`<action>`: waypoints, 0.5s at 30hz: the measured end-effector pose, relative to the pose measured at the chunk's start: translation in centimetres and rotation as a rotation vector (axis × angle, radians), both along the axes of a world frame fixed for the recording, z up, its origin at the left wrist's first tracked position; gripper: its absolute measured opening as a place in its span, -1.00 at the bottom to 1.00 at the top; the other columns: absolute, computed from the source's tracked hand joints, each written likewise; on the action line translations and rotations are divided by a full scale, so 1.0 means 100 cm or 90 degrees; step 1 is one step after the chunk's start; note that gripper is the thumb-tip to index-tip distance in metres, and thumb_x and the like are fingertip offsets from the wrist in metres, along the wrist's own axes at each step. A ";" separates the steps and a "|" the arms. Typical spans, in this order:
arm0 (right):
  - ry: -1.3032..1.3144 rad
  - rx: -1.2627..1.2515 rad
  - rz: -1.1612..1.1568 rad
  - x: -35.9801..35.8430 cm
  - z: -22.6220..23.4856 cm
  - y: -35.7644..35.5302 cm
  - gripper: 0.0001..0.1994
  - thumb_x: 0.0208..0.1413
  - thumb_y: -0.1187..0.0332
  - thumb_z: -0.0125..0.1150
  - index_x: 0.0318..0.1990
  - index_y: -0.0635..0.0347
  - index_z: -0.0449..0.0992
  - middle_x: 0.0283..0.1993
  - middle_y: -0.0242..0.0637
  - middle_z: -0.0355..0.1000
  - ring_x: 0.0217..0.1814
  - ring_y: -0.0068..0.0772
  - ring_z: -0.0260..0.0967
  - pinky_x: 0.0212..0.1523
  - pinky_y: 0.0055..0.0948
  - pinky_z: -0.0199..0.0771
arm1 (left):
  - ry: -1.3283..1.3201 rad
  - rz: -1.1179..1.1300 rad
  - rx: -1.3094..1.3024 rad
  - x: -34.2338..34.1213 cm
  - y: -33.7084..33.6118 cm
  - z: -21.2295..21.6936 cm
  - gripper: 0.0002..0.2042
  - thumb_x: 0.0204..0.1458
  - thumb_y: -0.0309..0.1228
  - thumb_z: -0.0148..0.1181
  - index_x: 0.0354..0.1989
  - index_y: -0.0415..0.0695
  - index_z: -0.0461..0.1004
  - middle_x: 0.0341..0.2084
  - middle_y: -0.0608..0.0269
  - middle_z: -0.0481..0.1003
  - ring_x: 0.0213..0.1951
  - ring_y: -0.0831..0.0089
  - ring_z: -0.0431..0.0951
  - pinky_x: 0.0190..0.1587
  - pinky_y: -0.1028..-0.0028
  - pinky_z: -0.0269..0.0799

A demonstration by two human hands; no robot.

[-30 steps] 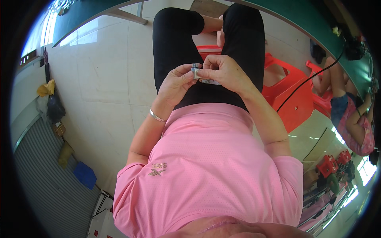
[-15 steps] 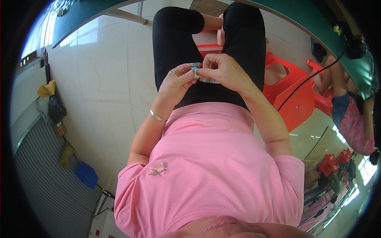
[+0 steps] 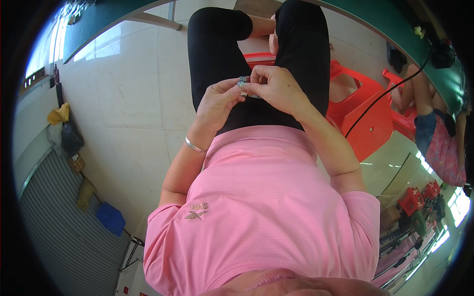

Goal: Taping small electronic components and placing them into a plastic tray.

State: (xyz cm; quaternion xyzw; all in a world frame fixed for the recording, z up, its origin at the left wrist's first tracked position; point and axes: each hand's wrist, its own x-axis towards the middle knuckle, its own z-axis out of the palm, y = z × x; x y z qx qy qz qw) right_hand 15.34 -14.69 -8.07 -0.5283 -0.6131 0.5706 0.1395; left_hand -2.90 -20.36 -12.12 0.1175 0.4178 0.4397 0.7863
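Note:
Over my lap, both hands meet around a small shiny grey piece, too small to tell its kind. My left hand, with a silver bangle on its wrist, pinches the piece from the left between thumb and fingers. From the right, my right hand is closed, thumb and curled forefinger pressed at the same piece. Under the right hand's fingers a bit of something pale shows; most of it is hidden. My black trousers lie behind the hands.
A green-topped table curves across the far side. On the right stand a red plastic stool and a black cable; another person sits beyond. Bags and a blue item lie by the left wall.
The right thumb and fingers have shifted slightly over the grey piece, covering more of it and of the pale thing beneath. Both hands stay together over the lap.

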 end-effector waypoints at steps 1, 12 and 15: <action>0.004 0.006 0.005 -0.001 -0.001 -0.001 -0.71 0.02 0.23 0.34 -0.53 0.22 0.42 -0.64 -0.44 0.29 -0.59 -0.64 0.17 -0.52 -0.52 0.19 | 0.000 0.000 0.000 0.000 0.000 0.000 -0.75 0.10 -0.51 0.21 -0.05 -0.31 0.51 -0.28 0.21 0.57 -0.31 0.55 0.53 -0.20 0.61 0.47; 0.057 -0.053 0.062 0.011 0.001 0.002 -0.86 0.10 0.35 0.22 -0.33 0.25 0.46 -0.55 -0.41 0.39 -0.53 -0.66 0.27 -0.55 -0.57 0.27 | 0.097 -0.011 0.022 0.006 0.000 0.002 -0.79 0.12 -0.51 0.18 -0.09 -0.29 0.50 -0.31 0.20 0.57 -0.31 0.51 0.57 -0.20 0.57 0.52; 0.020 0.003 0.061 0.009 0.003 -0.002 -0.86 0.10 0.37 0.21 -0.32 0.26 0.46 -0.54 -0.33 0.41 -0.51 -0.58 0.33 -0.47 -0.51 0.32 | 0.109 0.010 0.028 0.005 -0.002 0.000 -0.82 0.12 -0.50 0.18 -0.13 -0.27 0.50 -0.33 0.20 0.57 -0.33 0.51 0.57 -0.23 0.57 0.52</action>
